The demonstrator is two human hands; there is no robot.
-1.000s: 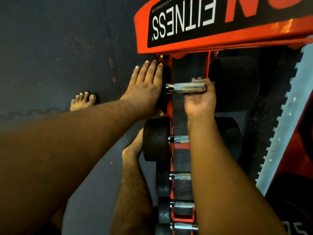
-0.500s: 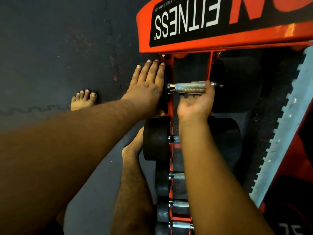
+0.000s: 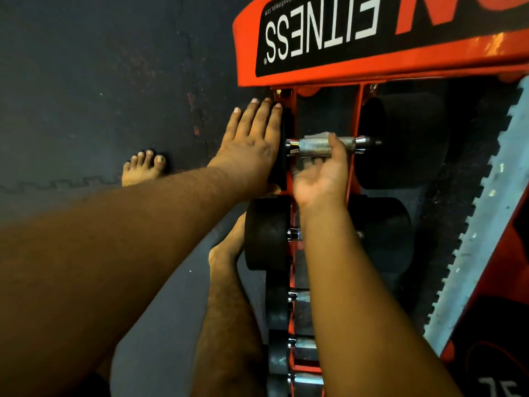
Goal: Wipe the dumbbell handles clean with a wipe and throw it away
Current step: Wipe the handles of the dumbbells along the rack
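The top dumbbell lies across the orange rack, its knurled metal handle (image 3: 315,145) between two black heads. My right hand (image 3: 322,174) reaches up from below, palm toward me, with the thumb over the handle and the fingers behind it. A pale wipe (image 3: 316,136) shows just above the handle, pressed there by that hand. My left hand (image 3: 252,144) lies flat, fingers straight, against the outer face of the dumbbell's left head (image 3: 282,156).
More dumbbells (image 3: 266,233) hang below on the same orange rack (image 3: 355,110), their handles partly hidden by my right forearm. An orange top plate with white lettering (image 3: 372,53) overhangs. My bare feet (image 3: 143,167) stand on the dark rubber floor at left.
My right hand has slid leftward along the handle, uncovering its right end, and turned from gripping over the top to cupping from below. The left hand has stayed on the head.
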